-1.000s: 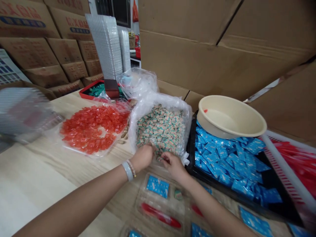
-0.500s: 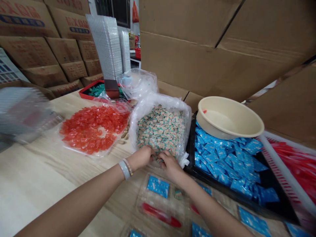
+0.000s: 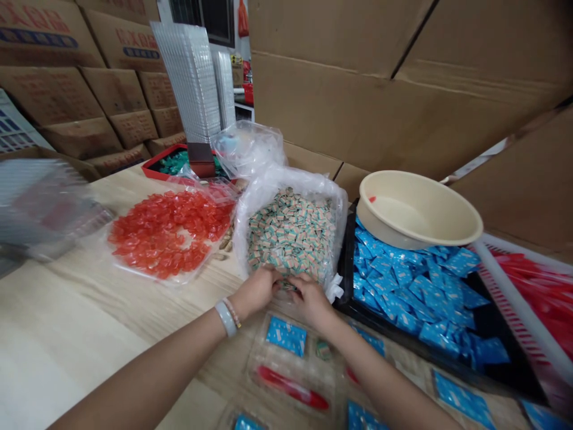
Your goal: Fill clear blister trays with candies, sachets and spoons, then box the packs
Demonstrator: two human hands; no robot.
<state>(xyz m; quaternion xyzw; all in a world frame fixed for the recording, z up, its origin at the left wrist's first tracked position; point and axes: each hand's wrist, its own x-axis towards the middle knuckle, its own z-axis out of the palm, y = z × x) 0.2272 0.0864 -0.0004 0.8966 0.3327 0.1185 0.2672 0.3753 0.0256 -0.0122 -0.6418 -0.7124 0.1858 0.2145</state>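
Right at the grip, the left hand and right hand meet at the front of one clear bag of small teal-and-peach packets, fingers nearly closed, maybe pinching a few, hard to tell.

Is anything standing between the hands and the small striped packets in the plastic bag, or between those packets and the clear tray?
Nothing visible blocks either path. The left hand and right hand are already at the striped packets, at the front of the plastic bag, and the clear blister tray lies just beyond the bag's front edge.
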